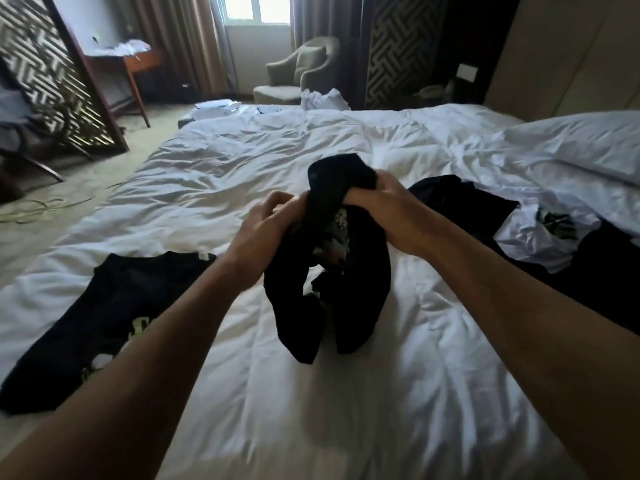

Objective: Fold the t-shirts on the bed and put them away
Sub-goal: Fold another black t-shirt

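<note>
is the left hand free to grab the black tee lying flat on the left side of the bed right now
Probably not yet. The left hand and right hand both grip the bunched black t-shirt above the bed. The flat black tee lies uncovered beside the left forearm, so once it lets go the way looks free.

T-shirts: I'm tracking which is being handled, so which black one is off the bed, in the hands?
The bunched black t-shirt in the middle, gripped by the left hand and right hand. The black t-shirt at left lies flat on the bed.

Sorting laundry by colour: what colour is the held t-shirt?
Black, with a pale print; head view shows the t-shirt.
</note>
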